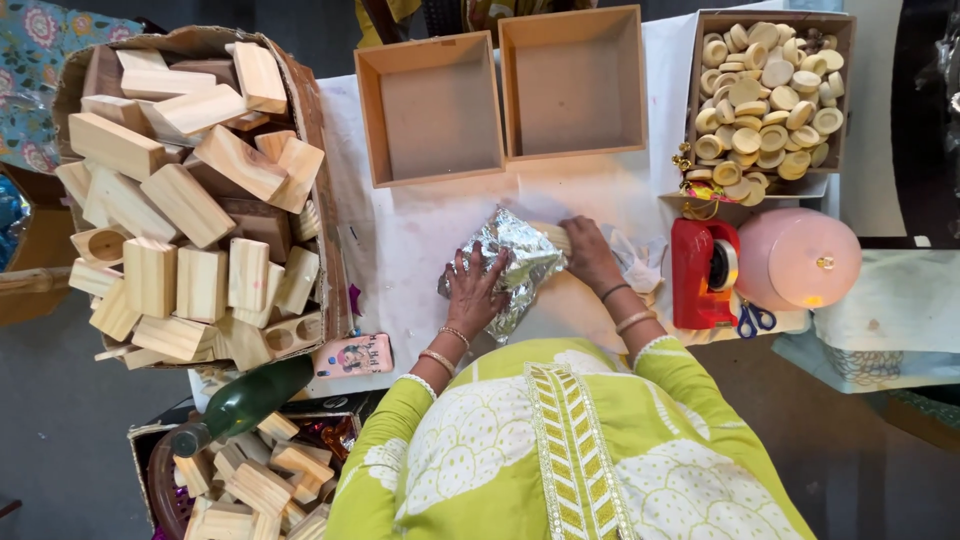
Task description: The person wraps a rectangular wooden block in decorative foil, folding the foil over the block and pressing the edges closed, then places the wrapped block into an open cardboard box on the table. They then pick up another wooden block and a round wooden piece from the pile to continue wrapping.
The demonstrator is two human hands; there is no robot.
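Note:
A crumpled sheet of silver foil (pixel 520 255) lies on the white table cover (pixel 410 235), partly wrapped around a pale wooden block (pixel 556 237) whose end sticks out at the right. My left hand (pixel 474 290) presses flat on the foil, fingers spread. My right hand (pixel 592 252) grips the exposed end of the wooden block and the foil's edge. Both arms come out of light green sleeves with bangles at the wrists.
Two empty wooden trays (pixel 430 110) (pixel 572 85) stand behind the foil. A box of round wooden discs (pixel 768 90) sits back right. A red tape dispenser (pixel 703 272), pink dome lid (pixel 800 258) and scissors (pixel 755 320) lie right. A carton of wooden blocks (pixel 190 190) stands left, a green bottle (pixel 245 400) below it.

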